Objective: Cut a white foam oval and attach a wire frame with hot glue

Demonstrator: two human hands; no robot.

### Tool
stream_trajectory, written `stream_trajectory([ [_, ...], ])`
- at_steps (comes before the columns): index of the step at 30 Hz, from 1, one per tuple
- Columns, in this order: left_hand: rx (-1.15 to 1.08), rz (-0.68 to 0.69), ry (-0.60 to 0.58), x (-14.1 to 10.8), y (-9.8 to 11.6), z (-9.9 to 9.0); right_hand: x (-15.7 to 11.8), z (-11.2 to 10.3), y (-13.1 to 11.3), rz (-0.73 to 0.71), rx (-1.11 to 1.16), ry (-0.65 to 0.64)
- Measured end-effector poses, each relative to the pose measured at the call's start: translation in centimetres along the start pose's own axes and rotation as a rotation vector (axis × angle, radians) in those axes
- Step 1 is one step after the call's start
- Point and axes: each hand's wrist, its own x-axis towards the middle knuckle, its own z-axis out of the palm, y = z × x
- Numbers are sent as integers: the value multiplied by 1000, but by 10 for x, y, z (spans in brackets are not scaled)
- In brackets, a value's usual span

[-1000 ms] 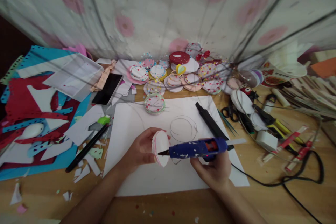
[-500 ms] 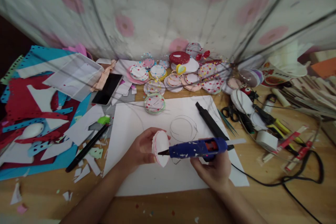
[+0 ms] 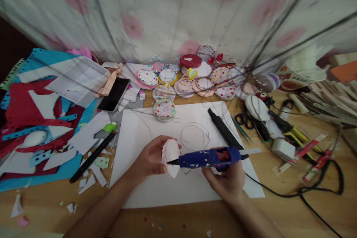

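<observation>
Tilted on edge over the white paper sheet [image 3: 145, 195] is a round white paper disc [image 3: 173, 152] with a pink rim. My left hand [image 3: 150, 158] grips it by its left side, fingers closed behind and thumb low on the edge. A blue glue gun [image 3: 206, 158] with a white glue stick [image 3: 251, 151] out of its back is in my right hand [image 3: 228, 180], which is wrapped round the handle. Its dark nozzle lies against or just in front of the disc's rim; I cannot tell which. A wire ring [image 3: 195, 136] rests on the sheet behind the gun.
Several decorated paper discs [image 3: 185, 85] line the back. A black phone [image 3: 114, 95], a clear box [image 3: 79, 81] and coloured scraps [image 3: 25, 108] fill the left. Scissors [image 3: 244, 121], yellow-handled pliers [image 3: 295, 137], a black bar-shaped tool [image 3: 225, 128] and a looping black cord [image 3: 318, 189] occupy the right.
The glue gun has shifted very slightly left along the disc's rim. My hands otherwise keep the same place and grip.
</observation>
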Motion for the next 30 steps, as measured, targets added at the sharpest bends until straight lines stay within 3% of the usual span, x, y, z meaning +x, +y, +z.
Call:
stream_trajectory([
  [30, 49, 17, -70, -1, -1, -1, -3, 3, 1, 71, -55, 56],
])
